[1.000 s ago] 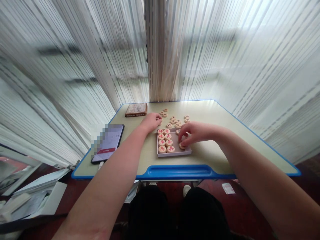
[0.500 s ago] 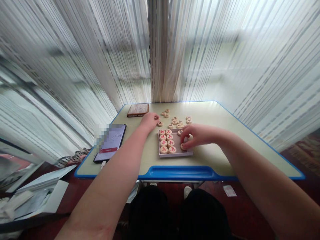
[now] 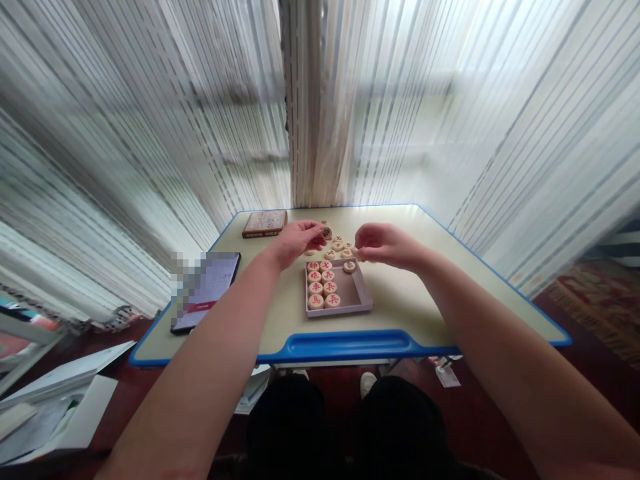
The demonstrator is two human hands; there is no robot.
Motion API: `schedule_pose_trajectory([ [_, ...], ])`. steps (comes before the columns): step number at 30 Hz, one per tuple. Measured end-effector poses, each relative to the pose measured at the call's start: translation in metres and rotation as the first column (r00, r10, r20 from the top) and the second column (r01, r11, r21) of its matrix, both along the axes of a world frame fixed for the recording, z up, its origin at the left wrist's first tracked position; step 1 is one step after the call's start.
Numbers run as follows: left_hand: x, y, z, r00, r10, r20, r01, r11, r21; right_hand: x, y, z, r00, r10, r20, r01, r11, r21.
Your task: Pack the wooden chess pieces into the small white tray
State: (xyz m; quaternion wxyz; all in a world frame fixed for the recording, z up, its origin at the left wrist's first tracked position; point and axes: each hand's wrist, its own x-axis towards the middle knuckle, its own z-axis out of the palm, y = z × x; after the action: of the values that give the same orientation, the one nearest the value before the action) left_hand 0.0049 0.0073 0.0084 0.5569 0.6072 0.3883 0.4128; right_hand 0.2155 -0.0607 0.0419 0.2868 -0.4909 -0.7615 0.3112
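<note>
A round wooden xiangqi piece (image 3: 327,233) is pinched in the fingertips of my left hand (image 3: 300,241), above the far side of the tray. My right hand (image 3: 384,245) is closed around another pale piece (image 3: 355,252), mostly hidden by its fingers. Below the hands lies a shallow box tray (image 3: 354,293). Two columns of red-marked pieces (image 3: 329,288) fill its left side, and one dark-marked piece (image 3: 349,267) sits at its top right. Several loose pieces (image 3: 338,246) lie on the table beyond the tray, between my hands.
The pale table (image 3: 425,320) has a blue edge. A decorated box (image 3: 265,224) stands at the back left, and a phone (image 3: 213,287) lies at the left. Below are papers in an open white box (image 3: 90,407) and a card (image 3: 447,377) on the floor.
My left hand has lifted a piece and moved right. My right hand has left the tray and moved away from me with a piece. The view has shifted slightly.
</note>
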Motion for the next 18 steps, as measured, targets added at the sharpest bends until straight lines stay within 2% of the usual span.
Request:
schedule_pose_trajectory([
  [2,0.001,-0.005,0.003,0.999,-0.04,0.008,0.04,0.999,-0.034,0.002,0.002,-0.001,0.997,-0.044,-0.057,0.044,0.999,-0.017],
  [3,0.001,-0.006,0.003,0.999,-0.044,0.006,0.044,0.998,-0.041,0.002,0.002,-0.001,0.998,-0.045,-0.034,0.045,0.999,-0.01],
  [6,-0.001,-0.006,0.003,1.0,-0.018,0.005,0.018,0.999,-0.049,0.001,0.001,-0.001,0.984,-0.009,0.18,-0.001,0.998,0.055],
  [10,-0.002,0.0,0.001,0.997,0.077,0.001,-0.077,0.997,-0.015,-0.004,-0.002,-0.003,0.901,-0.007,0.433,-0.066,0.986,0.152],
  [13,-0.002,0.005,-0.001,0.99,0.144,0.011,-0.144,0.989,0.035,-0.009,-0.003,-0.007,0.867,-0.013,0.498,-0.12,0.965,0.232],
  [18,-0.002,0.008,-0.001,0.975,0.221,0.03,-0.222,0.972,0.072,-0.011,0.0,-0.012,0.836,0.0,0.548,-0.166,0.953,0.254],
])
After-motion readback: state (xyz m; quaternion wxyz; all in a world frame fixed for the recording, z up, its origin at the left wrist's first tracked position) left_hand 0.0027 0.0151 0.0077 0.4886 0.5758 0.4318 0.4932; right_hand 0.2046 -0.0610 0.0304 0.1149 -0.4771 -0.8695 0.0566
